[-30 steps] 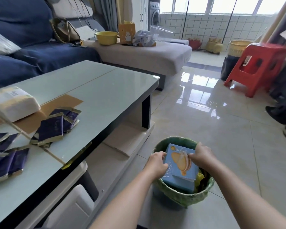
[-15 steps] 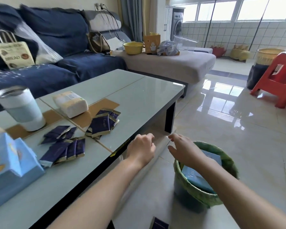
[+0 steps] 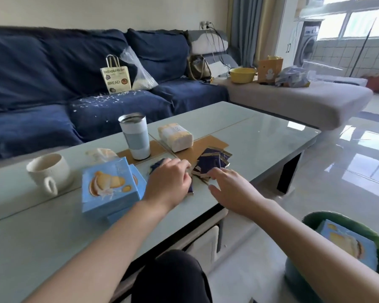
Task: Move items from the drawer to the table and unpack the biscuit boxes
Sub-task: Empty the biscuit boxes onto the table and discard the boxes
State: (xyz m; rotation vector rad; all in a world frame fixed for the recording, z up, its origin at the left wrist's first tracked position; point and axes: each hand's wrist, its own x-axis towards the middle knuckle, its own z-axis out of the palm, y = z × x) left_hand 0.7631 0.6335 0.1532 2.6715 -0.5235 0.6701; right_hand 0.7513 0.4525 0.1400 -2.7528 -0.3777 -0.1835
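Two light blue biscuit boxes (image 3: 109, 184) lie stacked on the glass coffee table (image 3: 260, 136), left of my hands. Dark blue foil packets lie in two piles at the table's middle. My left hand (image 3: 169, 182) lies on the left pile (image 3: 157, 167), its fingers curled down over the packets. My right hand (image 3: 228, 186) stretches flat, fingertips touching the near edge of the right pile (image 3: 214, 161). Another blue biscuit box (image 3: 348, 243) sits in the green bin (image 3: 337, 217) on the floor at the lower right.
On the table stand a white mug (image 3: 48, 169), a steel-rimmed tumbler (image 3: 136, 136) and a wrapped tissue pack (image 3: 175, 135). A blue sofa (image 3: 53, 84) with a bread bag (image 3: 116, 77) runs behind. My knee (image 3: 171, 278) is under the table's near edge.
Both hands let go of the box in the bin, rose to the table and now reach the packet piles. The view swung left from the bin to the table.
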